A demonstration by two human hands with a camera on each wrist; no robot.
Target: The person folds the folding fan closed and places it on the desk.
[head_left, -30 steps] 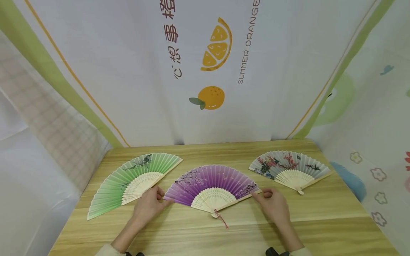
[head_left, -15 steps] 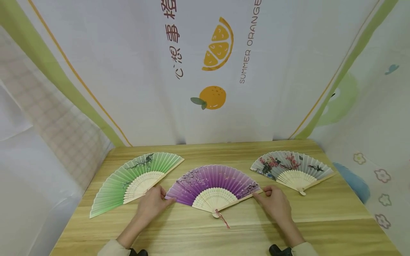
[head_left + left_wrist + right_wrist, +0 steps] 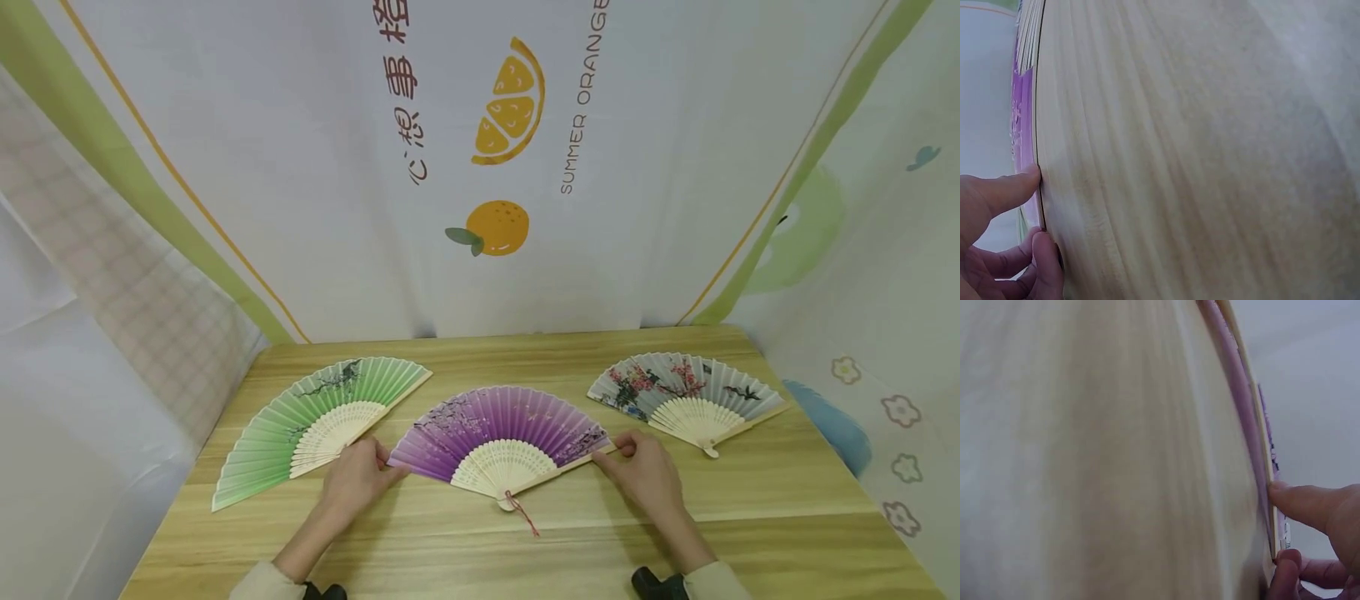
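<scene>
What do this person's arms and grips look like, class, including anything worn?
The left sleeve and right sleeve are pale cream. Beside each sleeve's end is a black device, partly cut off. The left grip and right grip wear no gloves.

Purple fan (image 3: pixel 498 425) spread fully open on the wood-grain table (image 3: pixel 480 562), between the green fan (image 3: pixel 258 450) and the grey floral fan (image 3: pixel 686 400), apart from both. Pleated leaf is shaded from deep purple near the ribs to paler lilac at the rim; dark branches with small pale blossoms are printed at left and right. Pale ribs (image 3: pixel 504 468) are pierced with small cut-outs and gathered at a rounded pivot end, pointed toward the person; arched rim is turned away. Thin red tassel (image 3: pixel 523 515) is tied at the pivot, trailed across the table. Left corner is pinched by the left hand (image 3: pixel 356 479), pale guard stick's right end by the right hand (image 3: pixel 645 475).
</scene>
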